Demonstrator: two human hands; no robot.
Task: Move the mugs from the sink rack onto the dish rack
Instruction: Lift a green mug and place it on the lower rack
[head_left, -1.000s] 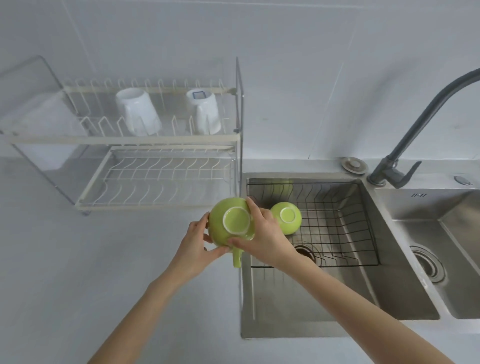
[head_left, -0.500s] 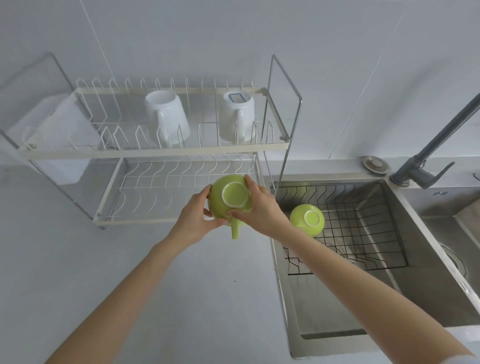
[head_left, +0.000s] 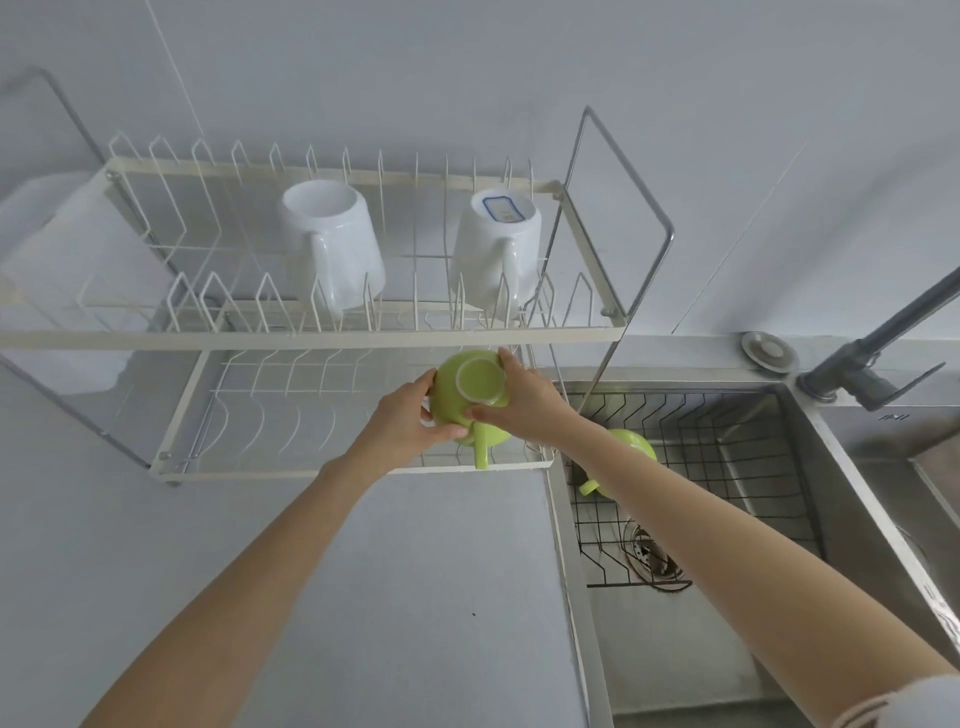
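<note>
A green mug is held upside down, base toward me and handle pointing at me, over the right end of the dish rack's lower tier. My left hand grips its left side and my right hand its right side. A second green mug sits upside down in the black wire sink rack, partly hidden behind my right forearm. Two white mugs stand upside down on the dish rack's upper tier.
The steel sink lies to the right of the dish rack, with a dark faucet at the back right and a round stopper on the ledge. A grey counter stretches in front of the rack.
Both hands have carried the green mug left and away from me, from above the sink's edge to over the lower tier of the dish rack. My view has moved closer and leftward.
</note>
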